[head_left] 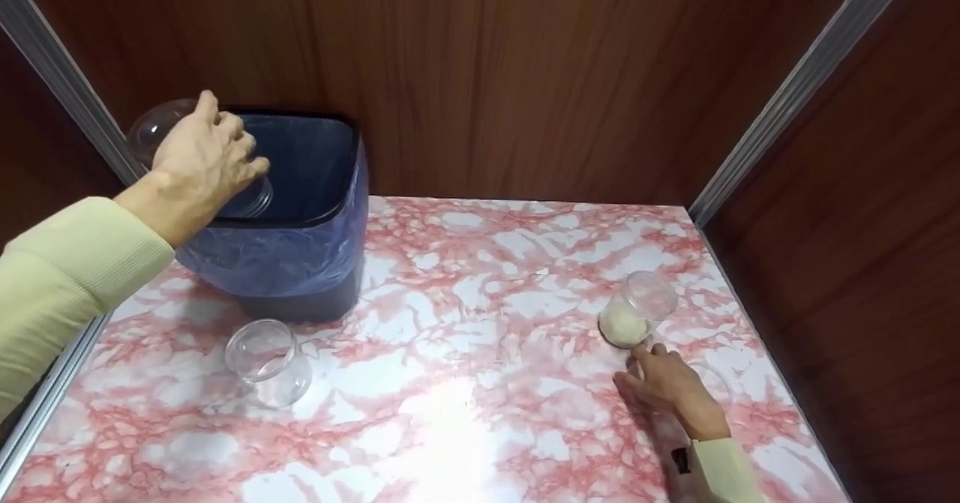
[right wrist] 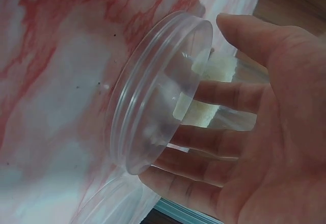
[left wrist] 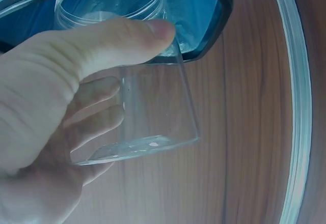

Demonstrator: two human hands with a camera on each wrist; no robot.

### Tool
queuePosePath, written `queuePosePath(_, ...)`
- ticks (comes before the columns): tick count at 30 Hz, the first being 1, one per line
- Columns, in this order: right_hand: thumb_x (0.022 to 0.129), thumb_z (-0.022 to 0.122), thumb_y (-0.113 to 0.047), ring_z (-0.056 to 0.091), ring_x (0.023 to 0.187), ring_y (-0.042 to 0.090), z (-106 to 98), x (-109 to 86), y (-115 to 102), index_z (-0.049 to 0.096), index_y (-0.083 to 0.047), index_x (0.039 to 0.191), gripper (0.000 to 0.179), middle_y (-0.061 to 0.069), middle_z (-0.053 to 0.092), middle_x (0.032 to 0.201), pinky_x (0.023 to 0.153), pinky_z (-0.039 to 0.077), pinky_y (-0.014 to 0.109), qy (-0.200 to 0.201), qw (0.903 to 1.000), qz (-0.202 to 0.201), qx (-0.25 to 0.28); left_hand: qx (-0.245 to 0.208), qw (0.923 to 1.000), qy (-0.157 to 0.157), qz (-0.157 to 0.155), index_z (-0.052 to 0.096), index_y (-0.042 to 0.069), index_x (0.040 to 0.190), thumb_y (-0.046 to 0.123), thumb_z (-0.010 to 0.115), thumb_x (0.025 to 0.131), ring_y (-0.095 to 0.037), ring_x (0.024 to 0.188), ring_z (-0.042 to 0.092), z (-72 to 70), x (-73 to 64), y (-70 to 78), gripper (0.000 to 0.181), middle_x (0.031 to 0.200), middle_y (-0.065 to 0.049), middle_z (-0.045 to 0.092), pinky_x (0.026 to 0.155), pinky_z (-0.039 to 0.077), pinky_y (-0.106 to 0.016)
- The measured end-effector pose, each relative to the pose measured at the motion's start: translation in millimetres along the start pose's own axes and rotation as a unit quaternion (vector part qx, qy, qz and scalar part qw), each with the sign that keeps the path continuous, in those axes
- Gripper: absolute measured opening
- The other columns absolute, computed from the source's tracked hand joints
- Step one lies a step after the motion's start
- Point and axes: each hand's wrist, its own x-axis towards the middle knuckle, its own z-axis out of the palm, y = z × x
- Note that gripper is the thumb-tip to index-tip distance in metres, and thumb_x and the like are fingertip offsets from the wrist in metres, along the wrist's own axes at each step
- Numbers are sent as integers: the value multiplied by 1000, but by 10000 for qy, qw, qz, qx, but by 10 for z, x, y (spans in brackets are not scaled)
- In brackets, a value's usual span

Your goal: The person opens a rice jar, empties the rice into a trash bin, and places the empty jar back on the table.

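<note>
My left hand [head_left: 206, 154] grips a clear plastic jar [left wrist: 158, 102], tipped with its threaded mouth down inside the rim of a lined bin [head_left: 345, 211]. The thumb lies across the jar's near side and the fingers wrap behind it. At the right, my right hand [head_left: 667, 383] is low over the table, fingers loosely extended at a clear round lid [right wrist: 158, 96]. Its thumb stands apart from the lid's rim. Just beyond that hand an upright clear jar [head_left: 651, 293] has a whitish mass [head_left: 622, 327] at its bottom.
Another clear jar [head_left: 281, 383] stands upright in front of the bin. A second clear lid [head_left: 712, 383] lies beside my right hand. The marbled red-and-white table [head_left: 480, 293] is bounded by brown wood panels [head_left: 525, 76] with metal corner strips [head_left: 802, 91].
</note>
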Motion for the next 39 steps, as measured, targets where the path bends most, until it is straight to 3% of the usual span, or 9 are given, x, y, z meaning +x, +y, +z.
queuePosePath(12,89,67,-40,59,88,43,-8,-34,11,58,-9,110,38,24,55,99,62,48,57,185,9997,-150,83,-321,9989,-98,-316,57,13,125,2,63,85,-54,116,47,-63,-72,-130,42,127,-30,55,105,23,-73)
queuePosePath(17,89,67,-39,59,89,44,-14,-40,19,58,-9,108,37,25,56,101,63,48,57,210,9996,-142,132,-453,9980,-35,-437,56,11,124,1,61,84,-55,115,47,-47,-144,-162,41,123,-33,54,102,26,-73)
queuePosePath(21,88,68,-37,58,86,41,-9,-49,33,58,-10,104,33,22,55,96,61,48,54,240,9994,-162,200,-808,9945,116,-661,52,11,123,2,63,83,-52,111,48,-28,-214,-202,43,118,-32,54,96,31,-70)
queuePosePath(25,88,68,-36,58,84,36,-6,-48,37,58,-11,103,31,18,54,94,61,47,52,162,9993,-147,303,-1467,9830,448,-1005,46,9,124,5,72,73,-51,101,49,41,-301,-283,56,111,-31,53,86,36,-68)
queuePosePath(30,89,67,-35,58,83,35,-7,-30,36,60,-10,101,29,18,56,94,63,48,51,103,9991,-170,377,-2135,9649,776,-1315,37,5,133,18,85,65,-56,101,48,145,-405,-371,84,114,-36,49,78,39,-68)
queuePosePath(34,90,66,-35,59,86,34,-15,-23,43,61,-10,103,29,18,58,96,67,49,52,33,9987,-178,474,-2571,9486,952,-1583,32,2,135,30,87,67,-57,99,48,218,-480,-389,91,113,-37,48,73,41,-67)
queuePosePath(39,89,67,-32,61,85,36,-29,-29,58,62,-9,99,25,18,60,94,68,49,52,169,9980,-276,540,-2708,9384,1198,-1781,31,1,135,37,85,69,-55,101,43,189,-541,-309,92,111,-35,51,75,36,-67)
